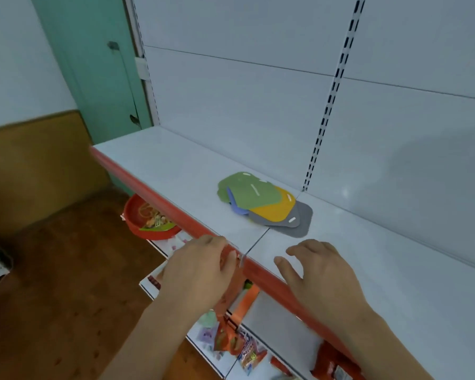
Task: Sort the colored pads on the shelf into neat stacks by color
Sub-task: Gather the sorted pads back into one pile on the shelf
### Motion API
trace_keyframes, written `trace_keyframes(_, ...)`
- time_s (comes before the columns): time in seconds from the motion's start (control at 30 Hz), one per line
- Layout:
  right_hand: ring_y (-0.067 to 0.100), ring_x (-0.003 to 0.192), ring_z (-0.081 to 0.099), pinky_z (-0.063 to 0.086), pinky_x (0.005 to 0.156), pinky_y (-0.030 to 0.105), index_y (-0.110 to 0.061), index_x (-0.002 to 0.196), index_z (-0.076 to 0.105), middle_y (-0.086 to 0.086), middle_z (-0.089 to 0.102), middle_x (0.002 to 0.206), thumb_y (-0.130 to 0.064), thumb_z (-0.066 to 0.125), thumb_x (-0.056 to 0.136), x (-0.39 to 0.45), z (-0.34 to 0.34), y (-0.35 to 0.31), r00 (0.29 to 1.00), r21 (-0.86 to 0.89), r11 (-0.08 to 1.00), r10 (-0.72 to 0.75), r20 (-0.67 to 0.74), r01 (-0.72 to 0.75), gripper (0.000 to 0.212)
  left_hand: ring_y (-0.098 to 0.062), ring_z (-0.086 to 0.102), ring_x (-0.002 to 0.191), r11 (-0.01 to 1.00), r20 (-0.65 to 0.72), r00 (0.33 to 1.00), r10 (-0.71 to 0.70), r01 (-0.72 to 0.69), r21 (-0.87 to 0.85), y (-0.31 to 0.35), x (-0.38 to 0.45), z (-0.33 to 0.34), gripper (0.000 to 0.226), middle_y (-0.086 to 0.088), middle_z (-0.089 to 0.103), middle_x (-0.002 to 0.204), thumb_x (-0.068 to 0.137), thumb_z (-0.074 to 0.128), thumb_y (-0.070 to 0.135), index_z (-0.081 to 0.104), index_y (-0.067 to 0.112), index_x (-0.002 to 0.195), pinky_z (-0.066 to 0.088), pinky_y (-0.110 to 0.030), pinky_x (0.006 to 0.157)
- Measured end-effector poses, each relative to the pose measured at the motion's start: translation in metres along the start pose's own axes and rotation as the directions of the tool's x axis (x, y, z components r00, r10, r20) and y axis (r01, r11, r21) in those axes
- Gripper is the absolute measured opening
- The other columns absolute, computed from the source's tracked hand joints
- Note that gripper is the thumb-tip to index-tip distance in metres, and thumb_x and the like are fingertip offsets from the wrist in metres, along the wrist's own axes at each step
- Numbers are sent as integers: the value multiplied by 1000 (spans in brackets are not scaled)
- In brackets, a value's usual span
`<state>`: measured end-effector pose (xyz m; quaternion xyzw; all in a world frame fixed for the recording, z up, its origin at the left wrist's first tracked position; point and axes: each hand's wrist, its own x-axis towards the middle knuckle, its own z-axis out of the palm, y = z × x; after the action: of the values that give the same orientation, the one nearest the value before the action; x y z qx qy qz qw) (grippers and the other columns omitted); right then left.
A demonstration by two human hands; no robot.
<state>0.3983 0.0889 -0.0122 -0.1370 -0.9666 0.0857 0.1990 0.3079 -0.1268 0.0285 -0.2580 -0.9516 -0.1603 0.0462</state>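
Observation:
A loose pile of colored pads lies on the white shelf [159,165] near its back panel. Green pads [247,190] sit on top, a yellow pad [277,205] and grey pads [303,223] spread out to the right beneath them, and a blue pad [235,205] pokes out at the left. My left hand [198,272] hovers at the shelf's red front edge, fingers curled, holding nothing. My right hand [318,272] is over the shelf surface, fingers spread and empty. Both hands are short of the pile.
A red basin [148,218] with small items stands on the floor under the shelf. Lower shelves hold packaged goods [239,344]. A slotted upright [324,124] runs up the back panel behind the pile. A green door [99,64] is at the left.

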Motion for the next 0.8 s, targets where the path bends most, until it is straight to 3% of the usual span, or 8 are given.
trace_keyframes(0.17, 28, 91, 64, 59, 71, 44, -22, 98, 77, -1, 71, 94, -61, 46, 92, 34, 22, -18, 996, -63, 994, 89, 9, -89, 51, -22, 67, 102, 995, 37, 995, 92, -90, -47, -30, 62, 4, 38, 4, 71, 115, 102, 49, 48, 65, 25, 127, 56, -40, 82)
trace_keyframes(0.4, 26, 88, 60, 56, 70, 41, -28, 87, 70, -3, 67, 88, -62, 38, 90, 93, 42, -6, 971, -102, 967, 237, 43, -232, 47, -29, 63, 102, 980, 33, 982, 187, -184, -70, -38, 163, 34, 33, -4, 70, 113, 98, 56, 40, 64, 18, 121, 55, -41, 79)
trace_keyframes(0.57, 29, 95, 59, 55, 76, 43, -25, 86, 66, 0, 64, 94, -59, 32, 91, 123, 60, -6, 949, -94, 953, 298, 107, -289, 49, -34, 59, 115, 964, 82, 960, 267, -265, -35, -31, 219, 54, 52, -9, 66, 128, 97, 57, 45, 56, 13, 137, 52, -42, 91)
trace_keyframes(0.67, 24, 104, 54, 49, 86, 38, -30, 96, 63, -5, 56, 102, -56, 19, 90, 134, 68, -6, 920, -175, 944, 316, 231, -280, 51, -36, 54, 125, 956, 157, 944, 291, -293, -11, -25, 243, 63, 66, -11, 60, 139, 96, 56, 53, 49, 11, 145, 49, -44, 99)
trace_keyframes(0.8, 25, 103, 57, 54, 80, 38, -28, 93, 64, -3, 58, 105, -55, 33, 86, 137, 71, -13, 901, -160, 909, 407, 153, -384, 42, -32, 50, 129, 930, 303, 896, 324, -360, 72, -21, 264, 67, 69, -7, 57, 141, 95, 46, 68, 50, 16, 140, 45, -39, 102)
